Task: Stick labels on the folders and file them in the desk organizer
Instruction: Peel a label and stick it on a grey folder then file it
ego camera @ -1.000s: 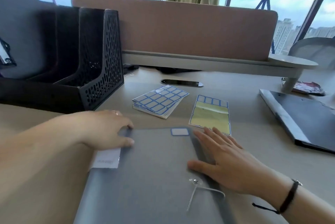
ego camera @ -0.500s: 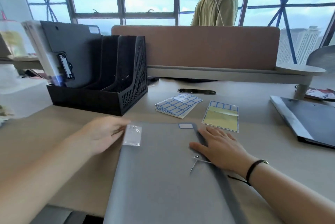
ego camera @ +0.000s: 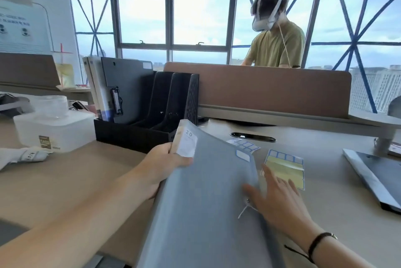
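Observation:
My left hand [ego camera: 165, 164] grips the upper left edge of a grey folder [ego camera: 201, 198] and holds that side raised off the desk. A blue-bordered white label [ego camera: 243, 155] sits at the folder's top right corner. My right hand [ego camera: 275, 200] lies flat on the folder's right edge, fingers spread, next to its string clasp [ego camera: 244, 211]. The black desk organizer [ego camera: 152, 116] stands behind and to the left, with a dark folder [ego camera: 128, 85] upright in its leftmost slot. Label sheets [ego camera: 284, 169] lie on the desk to the right of the folder.
A dark folder [ego camera: 377, 178] lies at the right desk edge. A white plastic box [ego camera: 54, 129] and a cloth [ego camera: 23, 156] sit at the left. A brown partition [ego camera: 271, 90] runs across the back, with a person in a headset [ego camera: 275, 46] behind it.
My left hand has taken hold of the folder's left edge and lifted it off the desk. The view has tilted upward. My right hand stays on the right edge.

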`<state>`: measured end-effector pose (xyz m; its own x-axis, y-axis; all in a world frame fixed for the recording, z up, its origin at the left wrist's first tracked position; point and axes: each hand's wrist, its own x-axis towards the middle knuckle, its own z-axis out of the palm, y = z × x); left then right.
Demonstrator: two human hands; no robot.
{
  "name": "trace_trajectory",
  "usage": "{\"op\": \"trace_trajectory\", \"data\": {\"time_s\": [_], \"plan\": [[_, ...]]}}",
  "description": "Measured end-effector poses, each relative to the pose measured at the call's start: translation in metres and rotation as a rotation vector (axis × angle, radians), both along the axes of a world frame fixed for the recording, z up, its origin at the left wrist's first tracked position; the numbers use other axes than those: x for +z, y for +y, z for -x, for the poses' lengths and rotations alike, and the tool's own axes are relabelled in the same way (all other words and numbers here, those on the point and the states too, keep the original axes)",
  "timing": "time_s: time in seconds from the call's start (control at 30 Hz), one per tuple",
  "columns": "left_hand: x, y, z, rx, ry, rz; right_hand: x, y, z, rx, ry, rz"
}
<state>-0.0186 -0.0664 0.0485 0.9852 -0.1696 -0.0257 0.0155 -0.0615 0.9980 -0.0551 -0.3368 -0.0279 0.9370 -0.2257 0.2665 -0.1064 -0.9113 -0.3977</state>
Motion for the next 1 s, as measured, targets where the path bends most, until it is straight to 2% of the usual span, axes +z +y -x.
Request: {"op": "trace_trajectory", "data": {"time_s": [0.1,0.3,0.47,0.57,0.7,0.83,1.0], "plan": [[0.012,0.015,-0.001,0.048,-0.08,0.084,0.011,0.027,-0.004,0.098,-0.028,-0.354],[0.043,0.054,-0.027,0.262,-0.321,0.239,0.047,0.088,-0.039,0.21,-0.155,-0.493],[0.066,0.083,-0.058,0.443,-0.506,0.247,0.077,0.144,-0.102,0.29,-0.22,-0.391],[0.083,0.102,-0.079,0.555,-0.606,0.261,0.098,0.183,-0.134,0.345,-0.177,-0.289],[0.114,0.132,-0.11,0.707,-0.803,0.212,0.122,0.237,-0.164,0.536,-0.165,-0.268],[0.132,0.152,-0.13,0.865,-0.971,0.121,0.116,0.289,-0.179,0.695,-0.273,-0.157],[0.128,0.169,-0.158,0.896,-1.103,0.075,0.108,0.328,-0.203,0.806,-0.193,-0.288]]}}
